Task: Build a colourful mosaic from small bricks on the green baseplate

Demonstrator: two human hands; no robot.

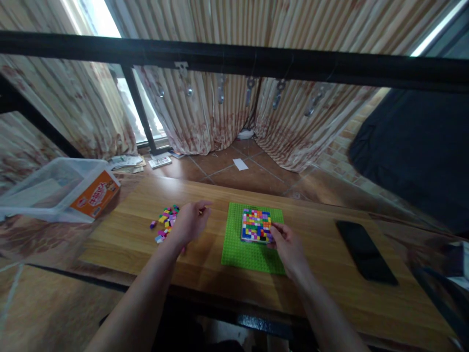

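A square block of many-coloured toy bricks (256, 226) stands on a green studded baseplate (234, 252), toward the plate's far side. My right hand (291, 249) is closed at the block's right edge, its thumb and fingers against the near right corner. To the left of the plate, my left hand (191, 224) hovers over the table, slightly blurred. Its fingers are bent together in a pinch, and whatever they hold is hidden. Beneath and beside that hand lies a pile of loose toy bricks (166, 218) in pink, yellow, green, purple and white, partly covered by the hand and wrist.
The wooden table (315, 234) carries a black phone (366, 252) on the right. A clear plastic bin (78, 171) with an orange label stands at the left. A dark metal bar (234, 58) with hanging hooks crosses in front of the curtains (205, 112).
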